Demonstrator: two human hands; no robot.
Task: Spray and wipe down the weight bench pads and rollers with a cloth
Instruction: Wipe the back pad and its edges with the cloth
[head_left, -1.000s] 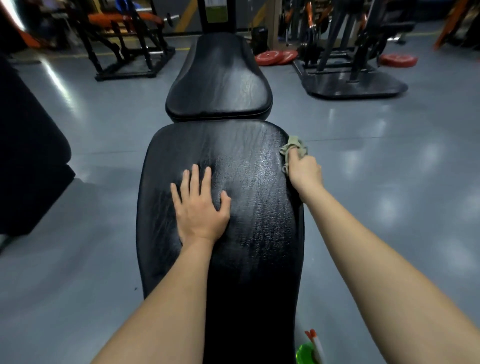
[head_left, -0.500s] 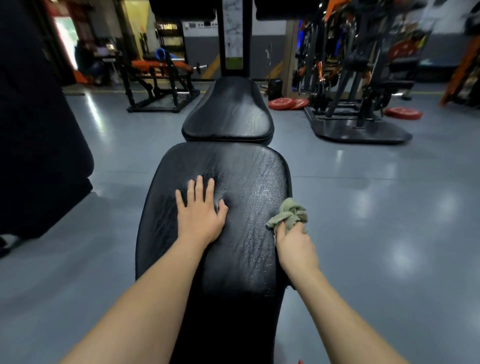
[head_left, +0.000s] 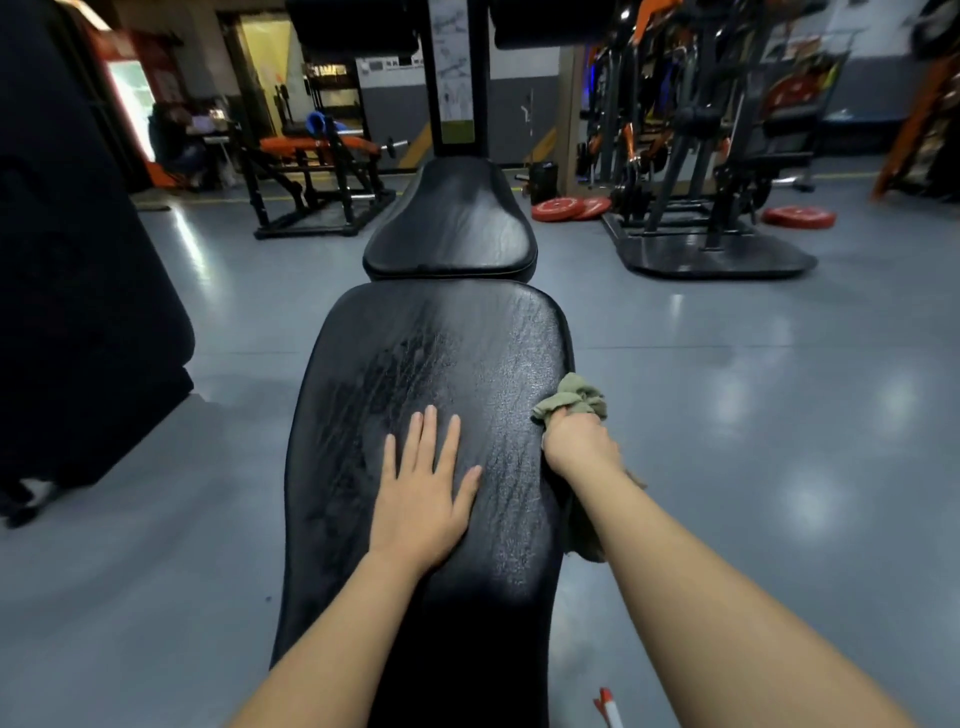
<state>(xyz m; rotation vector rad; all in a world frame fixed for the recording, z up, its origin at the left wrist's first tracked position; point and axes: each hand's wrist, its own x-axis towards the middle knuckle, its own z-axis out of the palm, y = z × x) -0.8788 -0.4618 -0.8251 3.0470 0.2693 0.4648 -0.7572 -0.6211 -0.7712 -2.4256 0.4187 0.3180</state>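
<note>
Bench back pad (head_left: 441, 353), long and black, runs away from the person down the middle of the view. It has rounded corners, and its cover looks like leather-grain vinyl, full of fine wrinkles. The far half is glossy and reflects the light, and darker dull patches show left of the centre line.

On this pad the left hand (head_left: 423, 499) lies flat, palm down. Its fingers are straight and close together, the thumb is spread to the right, and it holds nothing.

At the right edge of the pad the right hand (head_left: 579, 441) grips a crumpled olive-green cloth (head_left: 571, 397) with curled fingers. One soft bunch of the cloth sticks out beyond the knuckles and touches the rounded edge. Another end hangs down along the right side of the pad, under the wrist.

Just beyond the far end of the pad sits a shorter black seat pad (head_left: 452, 223) with the same grain, narrower at its far end.

Around the pad spreads a smooth, shiny grey floor (head_left: 753, 415). Far to the right beyond the pad, flat red weight plates (head_left: 571, 208) lie on that floor.
</note>
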